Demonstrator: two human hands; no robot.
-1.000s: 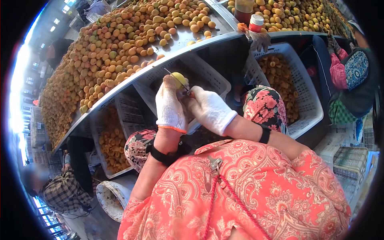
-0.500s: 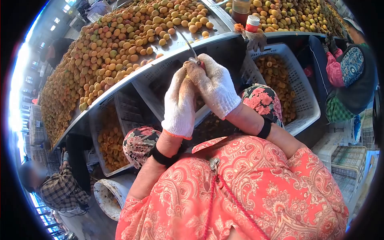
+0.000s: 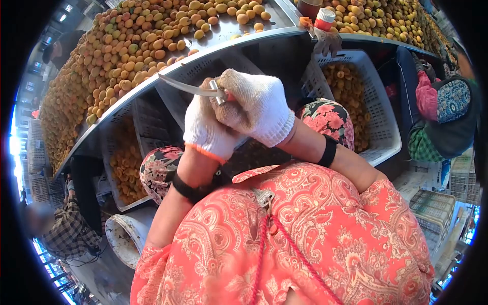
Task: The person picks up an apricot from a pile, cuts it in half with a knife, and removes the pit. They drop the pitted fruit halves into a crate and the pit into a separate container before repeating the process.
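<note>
My right hand (image 3: 259, 104), in a soiled white knit glove, is closed round the handle of a knife (image 3: 185, 87). The slim, slightly curved blade points left, and a metal collar shows beside my thumb. Against it, partly behind, is my gloved left hand (image 3: 202, 124), its fingers curled in; whatever they hold is hidden. Both hands are over my lap, in front of the metal table edge (image 3: 223, 43). On the table beyond lie many whole apricots (image 3: 137, 51).
Below the table stand a crate (image 3: 384, 114) of apricot halves (image 3: 348, 96) at right and another crate of halves (image 3: 127, 175) at left. A white bucket (image 3: 119, 236) is at lower left. A red jar (image 3: 324, 20) and a dark glove (image 3: 327, 41) are at the table edge. People sit on both sides.
The knife blade has swung from pointing up and away to pointing left. My right hand has turned and now covers more of my left hand. The view has shifted slightly.
</note>
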